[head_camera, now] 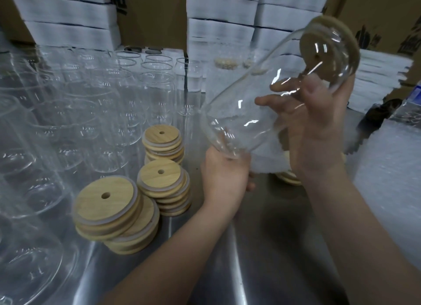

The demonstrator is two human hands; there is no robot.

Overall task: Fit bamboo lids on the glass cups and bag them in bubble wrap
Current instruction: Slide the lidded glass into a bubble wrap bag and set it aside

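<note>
Both hands hold one clear glass cup [239,122] tilted above the shiny steel desk [250,259]. The left hand [224,175] has its grip curled round the base. The right hand [316,127] grips the neck, just below the round bamboo lid [328,52]. Stacked lids [109,216], each with a hole, lie beside smooth empty cups [68,122].

The held cup [239,115] is seen to be of clear, glossy glass, marked with bright glints; its lid [330,49] is of pale, matt bamboo. On the stacked lids [107,204] a smooth wood grain is shown — each is edged with a whitish ring. The table [262,247] is of brushed, reflective metal. Matt brown cardboard [155,15] is seen behind, and filmy bubble wrap [391,179] — translucent, dimpled.
</note>
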